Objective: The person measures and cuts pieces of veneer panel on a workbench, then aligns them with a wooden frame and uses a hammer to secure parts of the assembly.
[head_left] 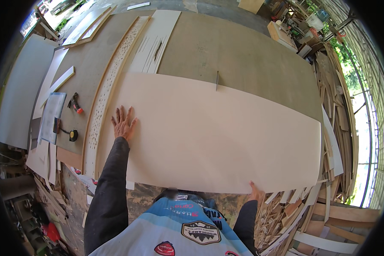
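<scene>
A large white panel (226, 136) lies flat across the table, its near edge close to my body. My left hand (123, 124) rests on its left part, palm down with the fingers spread. At the near edge, right of my body, my right hand (256, 193) holds the panel; one digit shows on top and the other fingers are mostly hidden. A thin upright saw blade (217, 81) stands at the panel's far edge. Along the panel's left side runs a long wooden fence strip (111, 81) full of small holes.
Left of the fence lie a hammer (75, 103), a tape measure (73, 135) and a bluish flat sheet (53, 117). A slotted white board (153, 42) sits beyond the panel. Wood offcuts (335, 123) are heaped at the right, with more scraps (281, 217) below on the floor.
</scene>
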The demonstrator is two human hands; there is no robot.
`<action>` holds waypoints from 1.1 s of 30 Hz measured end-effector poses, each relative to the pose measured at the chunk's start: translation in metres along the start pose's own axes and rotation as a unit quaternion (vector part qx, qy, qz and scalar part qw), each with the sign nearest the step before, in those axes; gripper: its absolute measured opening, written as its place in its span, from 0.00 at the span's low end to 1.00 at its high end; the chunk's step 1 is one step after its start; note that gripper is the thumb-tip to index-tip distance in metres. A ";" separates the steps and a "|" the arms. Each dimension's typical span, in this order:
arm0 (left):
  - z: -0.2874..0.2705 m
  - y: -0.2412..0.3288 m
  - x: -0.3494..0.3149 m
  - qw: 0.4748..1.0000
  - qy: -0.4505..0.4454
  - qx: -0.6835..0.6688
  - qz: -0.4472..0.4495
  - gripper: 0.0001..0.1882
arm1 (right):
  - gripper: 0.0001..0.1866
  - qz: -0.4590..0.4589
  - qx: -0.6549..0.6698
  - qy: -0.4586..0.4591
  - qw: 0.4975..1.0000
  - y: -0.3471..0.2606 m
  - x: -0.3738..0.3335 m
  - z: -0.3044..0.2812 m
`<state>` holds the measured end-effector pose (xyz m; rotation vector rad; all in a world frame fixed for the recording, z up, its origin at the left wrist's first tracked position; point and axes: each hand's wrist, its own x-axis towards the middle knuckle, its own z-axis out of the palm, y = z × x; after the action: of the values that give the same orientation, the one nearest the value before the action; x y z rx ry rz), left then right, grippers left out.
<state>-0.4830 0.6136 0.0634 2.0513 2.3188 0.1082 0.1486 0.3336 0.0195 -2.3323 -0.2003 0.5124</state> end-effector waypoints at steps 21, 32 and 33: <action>0.007 0.009 0.072 1.000 0.018 -0.015 0.017 0.34 | 0.56 0.018 -0.082 0.064 0.994 -0.065 0.001 0.023; 0.010 0.019 0.121 0.999 0.031 -0.016 0.019 0.32 | 0.39 0.040 -0.077 0.060 0.994 -0.129 0.000 0.050; 0.011 0.020 0.126 0.999 0.029 -0.013 0.017 0.32 | 0.39 0.040 -0.081 0.057 0.994 -0.134 0.000 0.051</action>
<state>-0.4778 0.7410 0.0558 2.1039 2.3032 0.2016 0.1277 0.4626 0.0785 -2.5287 -0.0963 0.4129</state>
